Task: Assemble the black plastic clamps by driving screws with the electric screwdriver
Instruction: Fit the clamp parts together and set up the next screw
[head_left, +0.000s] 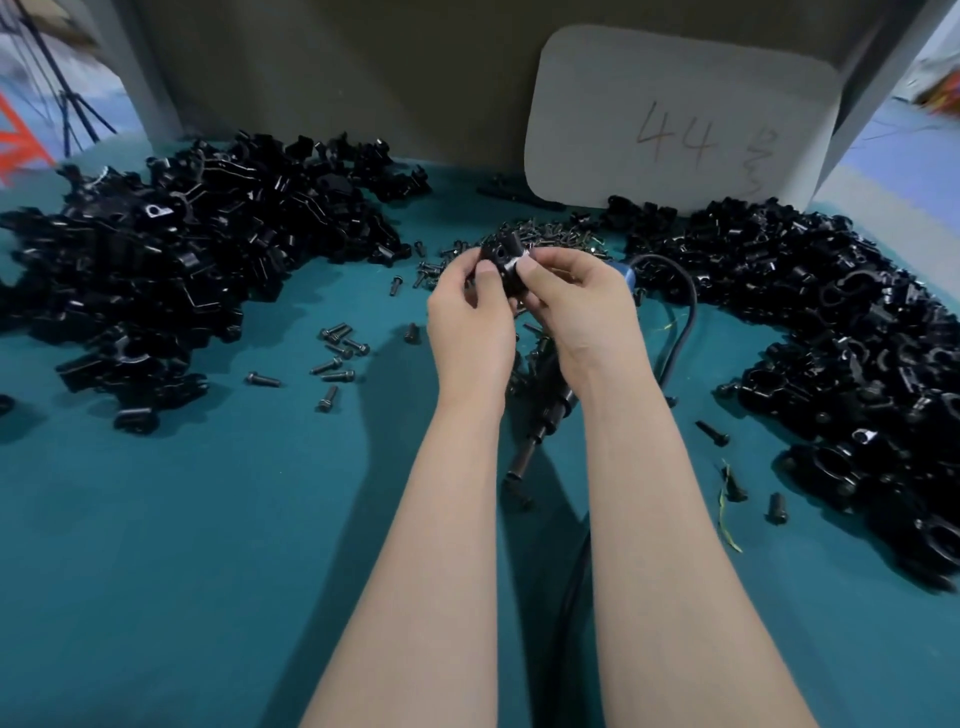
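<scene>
A: What do the hands have?

B: One black clamp (501, 254), held up between them. The left hand (470, 306) curls its thumb and fingers on the clamp's left side. The right hand (576, 301) pinches the right side, thumb on the near face. Both are clamped on it, above the teal table (208, 519).

A: And the electric screwdriver (540, 421)?

B: Lying on the table below the palms, between the two wrists, untouched. Its black cable (680, 322) loops just right of the right hand's knuckles.

A: Screws?

B: A screw pile (556, 231) sits just beyond the fingertips. Loose screws (337, 345) lie scattered to the left of the left hand.

A: Other parts?

B: A left heap (182, 249) of black clamp pieces lies well left of the fingers, and a right heap (831, 338) well to their right. A pale card (675, 119) marked "44" stands beyond them.
</scene>
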